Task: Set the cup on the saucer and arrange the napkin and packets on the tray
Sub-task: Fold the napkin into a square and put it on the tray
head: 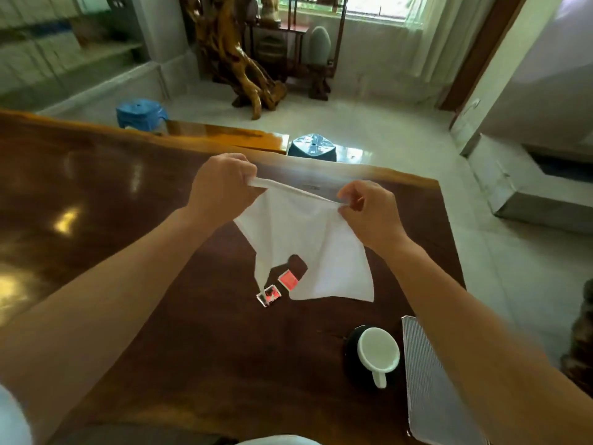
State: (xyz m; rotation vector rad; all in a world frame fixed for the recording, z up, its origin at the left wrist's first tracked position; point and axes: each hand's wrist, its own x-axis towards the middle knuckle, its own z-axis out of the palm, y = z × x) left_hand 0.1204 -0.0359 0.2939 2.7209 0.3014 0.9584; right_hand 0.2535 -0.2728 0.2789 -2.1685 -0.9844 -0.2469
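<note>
above the table: we find a white napkin held up by its top edge, its lower corners hanging free over the wood.
left hand: fingers closed, pinching the napkin's left top corner.
right hand: fingers closed, pinching the right top corner.
packets: two, we note, lying on the table below the napkin, near each other.
cup: white, on a dark saucer, handle toward us.
tray: just beside the saucer, to its right, partly hidden by our right forearm.
</note>
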